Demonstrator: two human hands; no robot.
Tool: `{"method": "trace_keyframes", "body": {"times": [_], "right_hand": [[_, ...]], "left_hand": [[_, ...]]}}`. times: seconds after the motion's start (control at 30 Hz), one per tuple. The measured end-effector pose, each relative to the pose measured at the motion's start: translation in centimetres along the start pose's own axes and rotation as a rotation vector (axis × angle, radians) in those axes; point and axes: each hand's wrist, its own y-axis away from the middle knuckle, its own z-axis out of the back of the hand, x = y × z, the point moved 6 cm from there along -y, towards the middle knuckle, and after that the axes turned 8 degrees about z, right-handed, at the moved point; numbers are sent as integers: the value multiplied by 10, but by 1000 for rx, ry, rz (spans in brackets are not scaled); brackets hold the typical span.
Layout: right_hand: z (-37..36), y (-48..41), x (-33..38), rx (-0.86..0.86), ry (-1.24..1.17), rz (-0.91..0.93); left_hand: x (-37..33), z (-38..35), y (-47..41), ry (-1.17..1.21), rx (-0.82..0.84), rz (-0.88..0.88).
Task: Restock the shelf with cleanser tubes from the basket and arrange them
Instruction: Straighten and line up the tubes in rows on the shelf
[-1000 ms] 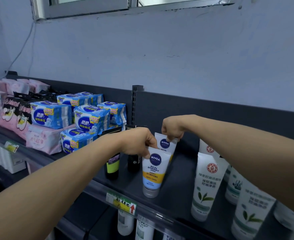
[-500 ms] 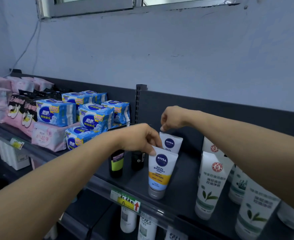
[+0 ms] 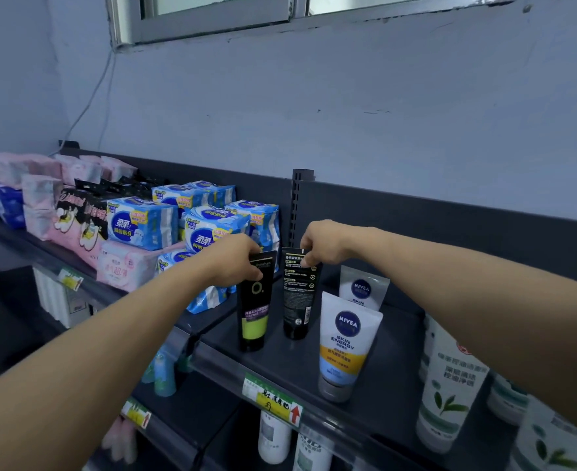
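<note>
Two black cleanser tubes stand cap-down on the dark shelf (image 3: 273, 365). My left hand (image 3: 236, 260) pinches the top of the front tube with the green band (image 3: 254, 314). My right hand (image 3: 321, 243) grips the crimped top of the black tube showing its back label (image 3: 297, 300). To their right stand two white Nivea tubes, one in front (image 3: 346, 341) and one behind (image 3: 363, 287), untouched. The basket is out of view.
White tubes with green leaf prints (image 3: 450, 385) fill the shelf's right end. Blue and pink packs (image 3: 140, 222) are stacked left of the shelf upright (image 3: 300, 198). A yellow price tag (image 3: 273, 399) sits on the front rail. More bottles stand on the shelf below.
Both hands let go of the two Nivea tubes and shifted left onto the two black tubes. The camera moved closer and a little right.
</note>
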Motion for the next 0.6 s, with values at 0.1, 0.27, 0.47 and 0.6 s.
{"method": "trace_keyframes", "body": {"times": [0.1, 0.27, 0.47, 0.6], "right_hand": [[-2, -5, 0, 19, 3, -28], [0, -12, 3, -5, -11, -71], [5, -18, 4, -63, -12, -102], [8, -19, -2, -109, -24, -117]], "left_hand": [[2, 4, -1, 28, -10, -12], [-2, 6, 1, 107, -35, 7], [-8, 4, 2, 248, 110, 40], [-8, 7, 3, 225, 111, 71]]}}
